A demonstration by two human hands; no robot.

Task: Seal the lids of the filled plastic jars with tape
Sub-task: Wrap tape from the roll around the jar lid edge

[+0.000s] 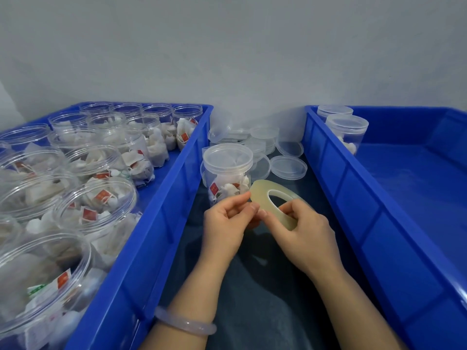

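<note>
A plain, pale grey wall (252, 46) fills the upper half of the view, from 9 o'clock over 12 to 3, bare and matt. At far 9 o'clock a faint slanting edge suggests a corner, though it is too dim to be sure. The light is soft and even, with no hard shadows. From the centre down to 6 o'clock runs the bench (265, 286), dark blue-grey with a dull, wavy sheen.

I'm wearing a pale bangle (185, 324). Left blue bin (161, 223) and right blue bin (353, 210) are flanking a dark cloth (252, 299), both sitting against a grey wall (227, 46).
</note>
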